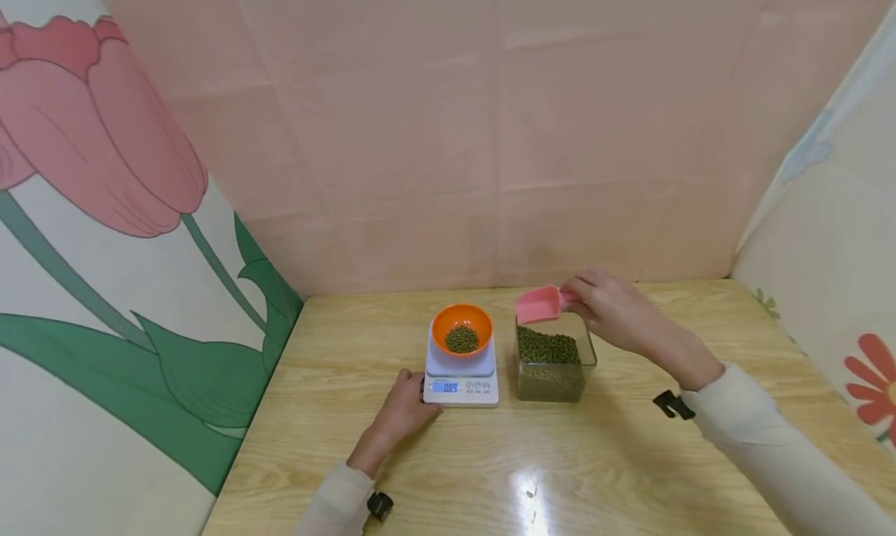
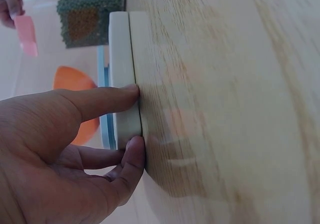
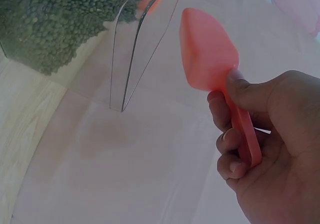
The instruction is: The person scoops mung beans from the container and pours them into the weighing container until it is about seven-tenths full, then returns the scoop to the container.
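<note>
My right hand (image 1: 605,306) grips the handle of a pink scoop (image 1: 537,305), fingers curled round it in the right wrist view. Its bowl is held above the back edge of a clear square container (image 1: 549,384) of green mung beans (image 1: 549,346); no beans show in the scoop. To the left stands a white kitchen scale (image 1: 462,392), its display reading what looks like 0.89. On it rests an orange bowl (image 1: 444,322) with some mung beans at the bottom. At the scale's front left corner, my left hand (image 2: 65,154) holds the edge between thumb and fingers.
The wooden table (image 1: 350,349) meets a pink-covered wall (image 1: 420,170) behind the scale and container. Painted flower panels (image 1: 105,131) stand at both sides. Light reflects off the table in front.
</note>
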Demonstrator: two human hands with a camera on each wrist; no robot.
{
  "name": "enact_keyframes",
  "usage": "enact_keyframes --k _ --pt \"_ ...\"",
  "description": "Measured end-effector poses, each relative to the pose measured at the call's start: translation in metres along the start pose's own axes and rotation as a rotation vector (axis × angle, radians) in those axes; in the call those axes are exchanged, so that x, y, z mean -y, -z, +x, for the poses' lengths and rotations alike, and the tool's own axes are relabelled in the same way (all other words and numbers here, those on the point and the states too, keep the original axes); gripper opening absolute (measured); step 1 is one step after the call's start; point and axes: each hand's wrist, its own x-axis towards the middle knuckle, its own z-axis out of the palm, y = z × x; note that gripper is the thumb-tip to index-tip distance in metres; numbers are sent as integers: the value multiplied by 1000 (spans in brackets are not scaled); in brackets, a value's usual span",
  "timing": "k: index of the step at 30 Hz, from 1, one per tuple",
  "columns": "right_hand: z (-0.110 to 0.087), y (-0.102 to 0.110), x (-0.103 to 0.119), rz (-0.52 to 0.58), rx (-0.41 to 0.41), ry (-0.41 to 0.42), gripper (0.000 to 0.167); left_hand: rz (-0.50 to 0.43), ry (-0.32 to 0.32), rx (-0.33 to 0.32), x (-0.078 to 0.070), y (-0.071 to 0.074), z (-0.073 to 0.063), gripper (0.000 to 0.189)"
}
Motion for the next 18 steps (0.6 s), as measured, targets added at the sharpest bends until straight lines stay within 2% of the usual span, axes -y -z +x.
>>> enact_keyframes --k 18 --pt "-14 9 -9 -40 66 -40 13 -2 10 0 0 0 1 49"
